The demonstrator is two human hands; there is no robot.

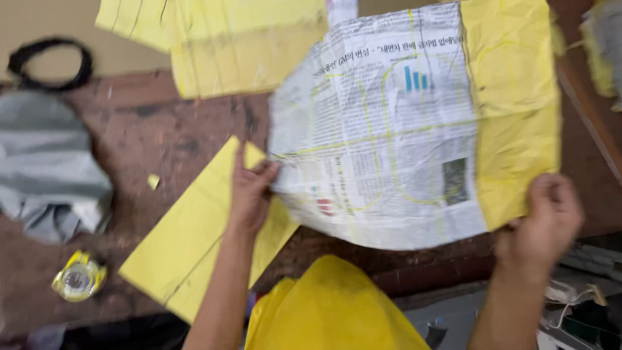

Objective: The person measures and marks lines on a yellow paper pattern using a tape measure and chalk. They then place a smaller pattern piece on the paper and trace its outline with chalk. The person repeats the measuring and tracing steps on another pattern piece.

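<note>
At the far left of the frame a grey cloth (48,168) is lying crumpled on the brown worktable (155,136), with a black ring (50,63) above it in the upper left and a small yellow tape measure (79,277) below it in the lower left. Nothing here is touching the hands.

Moving toward the centre, a folded yellow sheet (188,240) is lying slantwise on the table, and the left hand (249,194) is resting over its upper corner while pinching the left edge of the newspaper sheet (382,136) between thumb and fingers. A stack of yellow paper (233,45) is sitting in the upper middle, just beyond the newspaper's top left corner.

The newspaper sheet is filling the centre and upper right of the frame, stretched between both hands and marked with yellow lines; a yellow paper strip (515,104) is joined along its right side. The right hand (547,217), in the lower right, is gripping the lower corner of that strip, fingers curled shut around the edge.

By my reading, the sheet is being lifted or turned, spread taut for positioning. The next move is calling for a steady, even pull so the thin paper is not tearing. The folded yellow sheet beneath and the yellow fabric (330,304) at bottom centre are crowding the space below.
</note>
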